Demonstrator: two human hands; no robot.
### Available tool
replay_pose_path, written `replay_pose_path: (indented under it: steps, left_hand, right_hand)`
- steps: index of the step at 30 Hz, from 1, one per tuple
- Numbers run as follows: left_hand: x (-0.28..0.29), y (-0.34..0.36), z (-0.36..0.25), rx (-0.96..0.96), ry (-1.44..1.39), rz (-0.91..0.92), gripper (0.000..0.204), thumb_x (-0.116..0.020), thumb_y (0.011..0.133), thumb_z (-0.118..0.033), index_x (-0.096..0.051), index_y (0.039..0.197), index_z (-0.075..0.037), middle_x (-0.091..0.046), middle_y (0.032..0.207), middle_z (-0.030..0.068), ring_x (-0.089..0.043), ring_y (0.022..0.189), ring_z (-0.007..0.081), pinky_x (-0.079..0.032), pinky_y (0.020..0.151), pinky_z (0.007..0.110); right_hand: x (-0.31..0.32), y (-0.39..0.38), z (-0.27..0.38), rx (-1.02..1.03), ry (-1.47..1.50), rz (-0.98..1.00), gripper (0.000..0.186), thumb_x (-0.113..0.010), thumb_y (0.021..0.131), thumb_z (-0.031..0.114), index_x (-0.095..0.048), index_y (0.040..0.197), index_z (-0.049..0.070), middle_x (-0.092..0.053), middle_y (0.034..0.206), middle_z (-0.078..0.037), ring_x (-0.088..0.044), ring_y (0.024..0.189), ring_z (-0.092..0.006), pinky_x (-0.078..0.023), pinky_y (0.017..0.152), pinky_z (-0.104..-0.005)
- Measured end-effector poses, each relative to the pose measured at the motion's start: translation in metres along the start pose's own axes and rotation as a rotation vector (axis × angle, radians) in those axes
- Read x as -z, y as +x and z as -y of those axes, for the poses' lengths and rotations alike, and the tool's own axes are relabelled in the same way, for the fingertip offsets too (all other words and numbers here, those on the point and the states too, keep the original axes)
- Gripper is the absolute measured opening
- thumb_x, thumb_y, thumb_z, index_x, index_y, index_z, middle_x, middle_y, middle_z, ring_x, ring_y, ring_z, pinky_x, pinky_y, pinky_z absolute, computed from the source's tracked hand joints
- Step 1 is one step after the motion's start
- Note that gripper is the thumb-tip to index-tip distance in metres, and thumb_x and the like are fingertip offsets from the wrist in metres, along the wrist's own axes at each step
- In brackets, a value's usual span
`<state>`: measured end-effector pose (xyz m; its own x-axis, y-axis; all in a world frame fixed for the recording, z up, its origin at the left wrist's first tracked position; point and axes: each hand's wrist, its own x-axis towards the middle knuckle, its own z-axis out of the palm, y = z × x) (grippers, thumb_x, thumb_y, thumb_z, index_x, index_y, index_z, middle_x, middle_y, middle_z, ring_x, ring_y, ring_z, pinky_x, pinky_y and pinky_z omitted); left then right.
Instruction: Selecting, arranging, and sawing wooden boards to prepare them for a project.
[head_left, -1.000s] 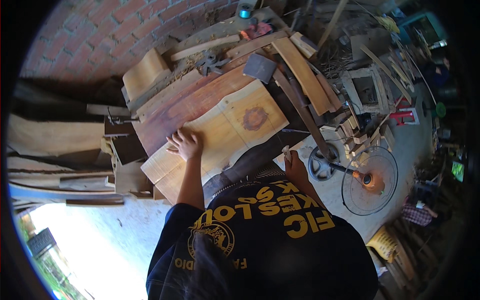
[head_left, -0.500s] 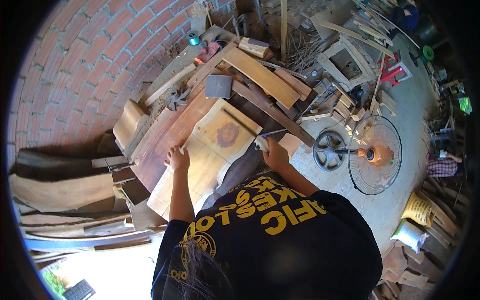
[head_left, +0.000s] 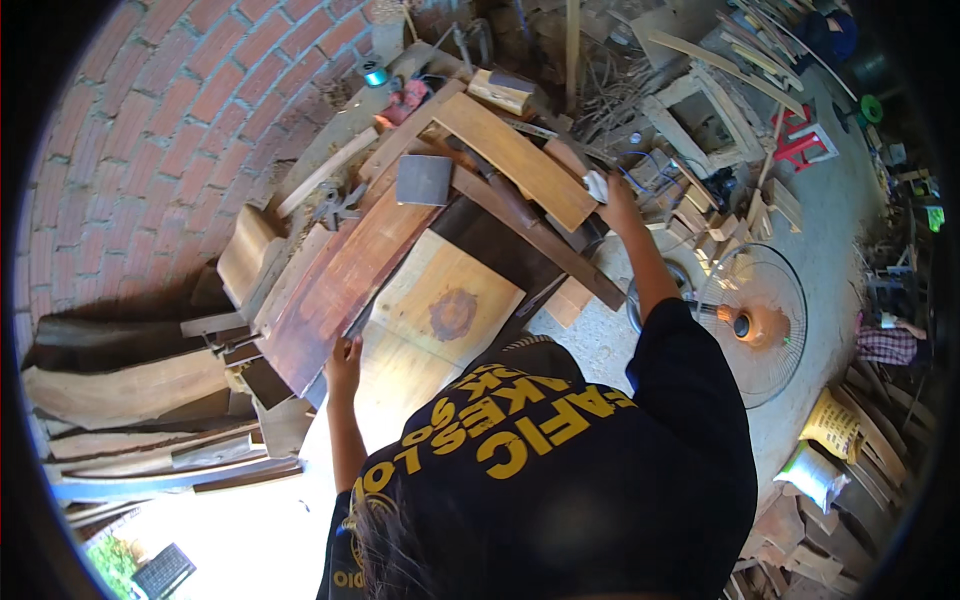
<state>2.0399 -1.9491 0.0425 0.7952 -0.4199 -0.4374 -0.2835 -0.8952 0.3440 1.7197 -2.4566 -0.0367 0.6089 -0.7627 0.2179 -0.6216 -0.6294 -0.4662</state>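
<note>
Left hand (head_left: pixel 343 358) flat, open on pale knotted wooden slab (head_left: pixel 440 315); right hand (head_left: pixel 612 190), at two o'clock, gripping white cloth (head_left: pixel 596 184). Likely heavy, stiff: best gripped by long edges.

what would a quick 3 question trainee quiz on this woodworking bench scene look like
1. True or false: the left hand lies flat on the pale slab with the dark knot.
2. What does the right hand grip? A) a white cloth B) a hammer C) a saw
3. What stands on the floor to the person's right, beyond the bench?

Key
1. True: it rests on the slab's left edge, beside the reddish-brown plank.
2. A: the cloth is bunched in the right hand at the end of the tan board.
3. A floor fan with an orange hub and a wire guard.
</note>
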Motion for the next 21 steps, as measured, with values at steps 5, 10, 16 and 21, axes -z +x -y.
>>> replay_pose_path:
  steps: [5,10,16,21]
  left_hand:
    - [0.006,-0.046,-0.029,-0.179,0.054,-0.177,0.034,-0.064,0.079,-0.039,-0.062,0.091,-0.008,-0.064,0.091,0.0075,-0.057,0.092,0.0276,-0.029,0.087,0.042]
    - [0.009,-0.075,-0.041,-0.167,0.084,-0.285,0.033,-0.068,0.073,-0.038,-0.062,0.088,-0.009,-0.062,0.086,0.0042,-0.055,0.088,0.0249,-0.029,0.081,0.039]
    - [0.007,-0.104,-0.062,-0.249,0.156,-0.487,0.026,-0.072,0.07,-0.034,-0.063,0.081,-0.012,-0.061,0.08,0.0005,-0.054,0.082,0.022,-0.029,0.08,0.037]
    - [0.001,-0.125,-0.07,-0.246,0.193,-0.595,0.026,-0.077,0.065,-0.034,-0.064,0.076,-0.015,-0.061,0.074,-0.0036,-0.055,0.075,0.0186,-0.03,0.079,0.035]
  right_hand:
    - [0.0,0.012,-0.013,-0.16,0.023,-0.041,0.05,-0.074,0.062,0.007,-0.05,0.105,0.0,-0.057,0.097,-0.023,-0.054,0.095,-0.0419,-0.044,0.08,-0.0463]
    - [0.039,0.019,-0.005,-0.092,0.201,-0.19,0.055,-0.08,0.057,0.008,-0.051,0.103,-0.002,-0.058,0.097,-0.024,-0.055,0.093,-0.0414,-0.046,0.078,-0.0441]
    - [0.074,0.007,0.079,-0.175,0.441,-0.26,0.059,-0.079,0.06,0.01,-0.051,0.111,-0.001,-0.061,0.096,-0.02,-0.06,0.093,-0.0361,-0.048,0.08,-0.0392]
    - [0.056,0.014,0.177,0.198,0.478,0.075,0.062,-0.079,0.06,0.012,-0.051,0.114,0.0,-0.06,0.101,-0.02,-0.061,0.094,-0.034,-0.048,0.08,-0.0378]
